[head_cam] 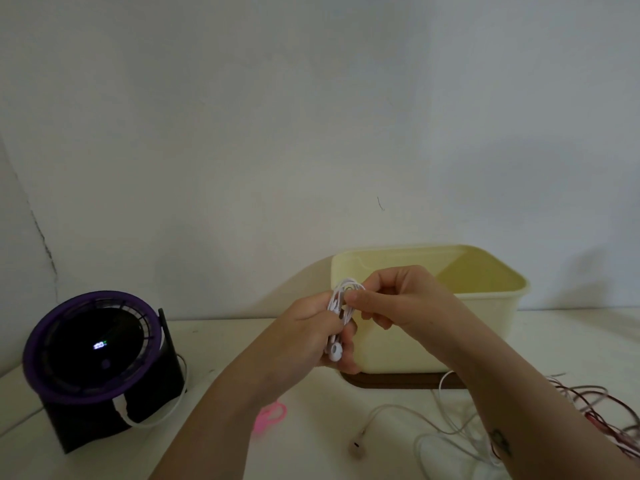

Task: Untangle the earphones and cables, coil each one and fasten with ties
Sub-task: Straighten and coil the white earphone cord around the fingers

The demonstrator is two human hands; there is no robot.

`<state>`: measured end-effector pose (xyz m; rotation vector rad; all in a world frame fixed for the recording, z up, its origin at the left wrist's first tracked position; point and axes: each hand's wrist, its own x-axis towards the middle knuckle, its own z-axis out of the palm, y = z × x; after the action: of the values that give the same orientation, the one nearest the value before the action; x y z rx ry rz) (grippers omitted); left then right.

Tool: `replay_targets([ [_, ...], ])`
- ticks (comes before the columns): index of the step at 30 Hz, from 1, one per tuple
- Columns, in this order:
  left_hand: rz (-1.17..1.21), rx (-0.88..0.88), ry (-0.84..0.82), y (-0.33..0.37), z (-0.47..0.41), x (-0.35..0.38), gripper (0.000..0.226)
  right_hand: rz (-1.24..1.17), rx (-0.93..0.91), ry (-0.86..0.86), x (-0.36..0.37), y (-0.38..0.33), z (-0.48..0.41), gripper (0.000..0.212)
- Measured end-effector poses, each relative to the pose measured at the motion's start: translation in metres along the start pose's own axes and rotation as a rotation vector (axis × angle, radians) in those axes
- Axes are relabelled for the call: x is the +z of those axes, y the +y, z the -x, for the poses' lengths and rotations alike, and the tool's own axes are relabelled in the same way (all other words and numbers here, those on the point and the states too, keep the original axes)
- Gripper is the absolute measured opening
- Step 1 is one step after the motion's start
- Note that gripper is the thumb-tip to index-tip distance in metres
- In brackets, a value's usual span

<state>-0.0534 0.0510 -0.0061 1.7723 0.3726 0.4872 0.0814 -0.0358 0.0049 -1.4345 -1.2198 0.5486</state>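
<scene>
Together, left hand [301,337] and right hand [412,299] pinch coiled white earphones [337,299]; fan display [99,345] unreadable.

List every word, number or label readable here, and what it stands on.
Lit display on the purple-rimmed fan: white characters, too blurred to read.
White earphones, cream box: no text visible.
</scene>
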Motion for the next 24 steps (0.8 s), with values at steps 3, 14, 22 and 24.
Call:
replay_targets([
  [3, -0.019, -0.049, -0.009, 0.003, 0.001, 0.001, 0.027, 0.106, 0.002, -0.050, -0.004, 0.000, 0.001, 0.018],
  [14, -0.181, -0.002, -0.039, 0.000, 0.000, 0.000, 0.025, -0.148, -0.033, -0.088, -0.009, 0.004, -0.002, 0.013],
  [22, 0.227, -0.087, -0.287, 0.006, 0.012, -0.012, 0.019, -0.965, 0.155, -0.380, 0.002, 0.007, -0.003, 0.028],
  [24, 0.271, -0.090, -0.302, 0.004, 0.011, -0.014, 0.024, -0.996, 0.157, -0.386, 0.002, 0.008, -0.002, 0.027],
])
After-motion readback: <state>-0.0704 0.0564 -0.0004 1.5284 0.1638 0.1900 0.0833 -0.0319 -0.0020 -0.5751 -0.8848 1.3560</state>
